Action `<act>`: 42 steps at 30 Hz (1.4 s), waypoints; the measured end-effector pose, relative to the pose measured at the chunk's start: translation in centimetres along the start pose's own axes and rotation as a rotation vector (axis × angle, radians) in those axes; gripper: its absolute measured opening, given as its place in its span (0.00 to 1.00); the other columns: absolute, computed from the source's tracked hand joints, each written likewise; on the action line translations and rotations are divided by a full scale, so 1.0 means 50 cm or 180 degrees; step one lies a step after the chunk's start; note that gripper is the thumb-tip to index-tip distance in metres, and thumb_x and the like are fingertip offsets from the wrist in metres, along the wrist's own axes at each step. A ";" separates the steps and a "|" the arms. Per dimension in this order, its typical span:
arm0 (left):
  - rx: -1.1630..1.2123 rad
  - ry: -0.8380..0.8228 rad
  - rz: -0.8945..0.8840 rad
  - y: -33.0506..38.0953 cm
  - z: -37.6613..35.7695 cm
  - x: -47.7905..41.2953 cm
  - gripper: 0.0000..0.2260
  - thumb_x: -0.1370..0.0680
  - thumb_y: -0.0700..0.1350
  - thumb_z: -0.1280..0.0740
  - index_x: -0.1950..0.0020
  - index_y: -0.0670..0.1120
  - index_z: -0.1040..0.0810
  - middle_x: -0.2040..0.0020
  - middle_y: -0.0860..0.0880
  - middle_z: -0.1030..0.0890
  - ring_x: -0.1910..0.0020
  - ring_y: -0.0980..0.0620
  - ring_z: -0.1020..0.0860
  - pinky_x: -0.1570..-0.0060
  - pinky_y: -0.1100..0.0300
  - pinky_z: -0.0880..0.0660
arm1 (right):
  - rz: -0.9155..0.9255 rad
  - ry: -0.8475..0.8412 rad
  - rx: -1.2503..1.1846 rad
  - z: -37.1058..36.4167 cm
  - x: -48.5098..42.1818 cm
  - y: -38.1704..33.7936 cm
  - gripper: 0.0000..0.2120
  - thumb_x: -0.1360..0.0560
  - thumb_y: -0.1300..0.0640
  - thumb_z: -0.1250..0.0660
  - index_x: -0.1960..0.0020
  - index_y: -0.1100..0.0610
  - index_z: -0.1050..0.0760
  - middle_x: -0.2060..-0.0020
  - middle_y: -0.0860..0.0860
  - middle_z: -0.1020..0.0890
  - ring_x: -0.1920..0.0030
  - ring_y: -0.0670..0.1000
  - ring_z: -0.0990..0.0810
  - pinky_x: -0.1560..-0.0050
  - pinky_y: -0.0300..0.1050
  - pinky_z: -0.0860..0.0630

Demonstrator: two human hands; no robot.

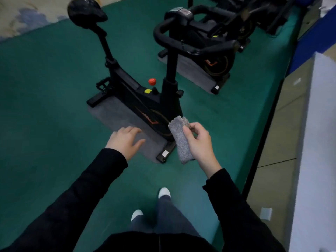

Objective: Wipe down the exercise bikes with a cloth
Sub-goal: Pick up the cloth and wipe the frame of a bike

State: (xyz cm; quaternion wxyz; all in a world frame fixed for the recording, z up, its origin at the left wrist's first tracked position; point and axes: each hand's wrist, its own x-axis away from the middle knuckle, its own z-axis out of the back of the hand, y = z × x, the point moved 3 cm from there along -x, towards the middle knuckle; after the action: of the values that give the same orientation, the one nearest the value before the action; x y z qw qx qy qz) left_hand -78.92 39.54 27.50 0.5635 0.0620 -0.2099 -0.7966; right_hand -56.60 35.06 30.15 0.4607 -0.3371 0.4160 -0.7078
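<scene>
A black exercise bike stands right ahead of me on a grey mat, with its saddle at the upper left and its handlebars toward the right. My right hand grips a folded grey cloth, held in the air in front of the bike's flywheel housing. My left hand hovers open with its fingers spread, low over the mat's near corner. It touches nothing. A second black bike stands behind the first on a mat of its own.
Green floor matting covers the area around the bikes. Its black edge runs along the right, with a tiled strip and a pale wall beyond. More dark equipment crowds the top right. My feet stand just before the near bike.
</scene>
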 end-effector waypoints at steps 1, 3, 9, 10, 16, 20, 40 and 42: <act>-0.0024 0.0000 0.0056 -0.018 0.001 0.004 0.19 0.21 0.54 0.40 0.33 0.46 0.30 0.35 0.48 0.26 0.36 0.47 0.29 0.38 0.53 0.34 | 0.0018 -0.0028 0.0057 -0.014 -0.008 -0.006 0.05 0.24 0.54 0.34 0.56 0.55 0.24 0.59 0.55 0.18 0.55 0.58 0.20 0.52 0.57 0.22; 0.0040 0.0051 0.0149 -0.045 0.002 0.003 0.19 0.21 0.54 0.40 0.33 0.46 0.29 0.36 0.48 0.25 0.36 0.47 0.30 0.39 0.53 0.35 | 0.0059 -0.0060 0.0128 -0.040 -0.028 -0.018 0.04 0.24 0.55 0.33 0.56 0.54 0.23 0.60 0.52 0.18 0.56 0.57 0.19 0.53 0.54 0.22; 0.0064 0.0161 0.0296 -0.115 0.033 -0.061 0.18 0.21 0.52 0.39 0.36 0.45 0.27 0.38 0.46 0.24 0.37 0.45 0.29 0.39 0.51 0.36 | 0.0292 -0.0240 0.0282 -0.126 -0.116 -0.057 0.04 0.26 0.54 0.31 0.58 0.53 0.23 0.64 0.51 0.19 0.61 0.53 0.22 0.59 0.43 0.26; 0.0046 0.0172 0.0345 -0.132 0.042 -0.078 0.17 0.21 0.52 0.39 0.36 0.45 0.26 0.38 0.46 0.24 0.37 0.45 0.29 0.39 0.51 0.35 | 0.0336 -0.0262 0.0304 -0.142 -0.138 -0.060 0.05 0.26 0.54 0.31 0.58 0.54 0.23 0.63 0.54 0.19 0.60 0.55 0.22 0.60 0.42 0.27; -0.0070 0.0091 0.0638 -0.224 0.096 -0.163 0.17 0.21 0.53 0.40 0.35 0.46 0.28 0.37 0.48 0.25 0.36 0.47 0.30 0.37 0.53 0.36 | 0.0331 -0.0433 0.0207 -0.228 -0.259 -0.094 0.05 0.25 0.52 0.32 0.58 0.53 0.24 0.67 0.47 0.22 0.68 0.42 0.29 0.66 0.31 0.33; -0.0092 0.0177 0.0726 -0.280 0.141 -0.210 0.17 0.20 0.53 0.41 0.34 0.47 0.29 0.36 0.49 0.26 0.35 0.48 0.30 0.38 0.54 0.37 | 0.0391 -0.0510 0.0220 -0.287 -0.323 -0.140 0.06 0.25 0.52 0.33 0.57 0.53 0.24 0.65 0.45 0.21 0.68 0.38 0.27 0.67 0.26 0.33; -0.0297 -0.0214 -0.0306 -0.669 0.376 -0.443 0.18 0.21 0.54 0.41 0.34 0.47 0.29 0.36 0.50 0.26 0.37 0.49 0.29 0.38 0.53 0.33 | 0.0099 0.0397 0.0001 -0.690 -0.414 -0.347 0.06 0.24 0.51 0.35 0.58 0.50 0.28 0.61 0.46 0.21 0.63 0.41 0.25 0.64 0.29 0.32; -0.0315 -0.0307 -0.0502 -0.682 0.390 -0.473 0.18 0.21 0.54 0.40 0.34 0.47 0.29 0.35 0.50 0.27 0.37 0.49 0.29 0.38 0.52 0.33 | -0.0029 0.0632 -0.0013 -0.694 -0.415 -0.353 0.05 0.24 0.50 0.35 0.57 0.51 0.27 0.60 0.45 0.21 0.61 0.42 0.24 0.63 0.31 0.30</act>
State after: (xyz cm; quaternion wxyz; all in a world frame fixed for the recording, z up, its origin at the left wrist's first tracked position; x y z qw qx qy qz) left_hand -106.73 75.99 28.10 0.4906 0.0120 -0.1916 -0.8500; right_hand -85.79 68.09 29.27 0.4133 -0.2680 0.4595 -0.7390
